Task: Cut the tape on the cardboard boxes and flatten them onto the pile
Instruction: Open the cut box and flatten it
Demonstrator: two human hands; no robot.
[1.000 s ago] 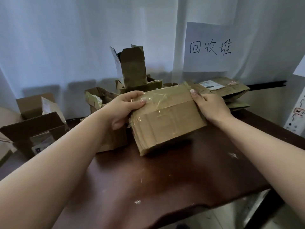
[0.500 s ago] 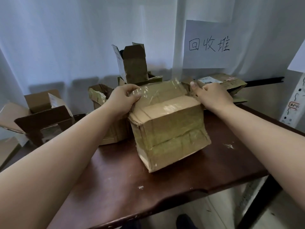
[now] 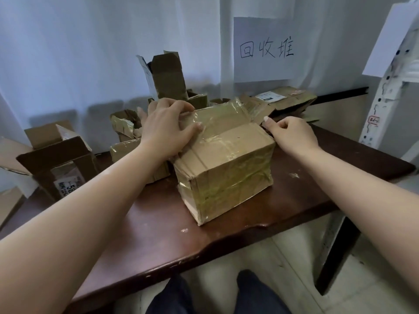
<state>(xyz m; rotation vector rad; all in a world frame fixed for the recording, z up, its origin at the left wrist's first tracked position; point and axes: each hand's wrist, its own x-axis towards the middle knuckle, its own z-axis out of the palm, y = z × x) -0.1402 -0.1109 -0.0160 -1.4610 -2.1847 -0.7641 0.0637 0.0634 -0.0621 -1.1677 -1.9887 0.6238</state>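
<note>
A taped brown cardboard box [image 3: 229,168] stands upright on the dark wooden table [image 3: 140,234], wrapped in glossy clear tape. My left hand [image 3: 166,129] grips the box's top left edge, thumb on the taped top and fingers curled over the far side. My right hand [image 3: 291,134] rests at the box's top right corner with its fingers curled, pinching the edge of a flap there. Behind the right hand lies the pile of flattened boxes [image 3: 283,100] with a white label on top.
Several opened boxes stand at the back left: a tall one [image 3: 166,75], a crumpled taped one [image 3: 124,125] and a dark one [image 3: 56,164] at the left edge. A paper sign [image 3: 263,49] hangs on the white curtain. A white post [image 3: 385,91] stands right. My legs show below the table's front edge.
The box has been turned from a tilted pose to upright on the table and sits nearer the front edge. My right hand slid from the far top edge to the right corner.
</note>
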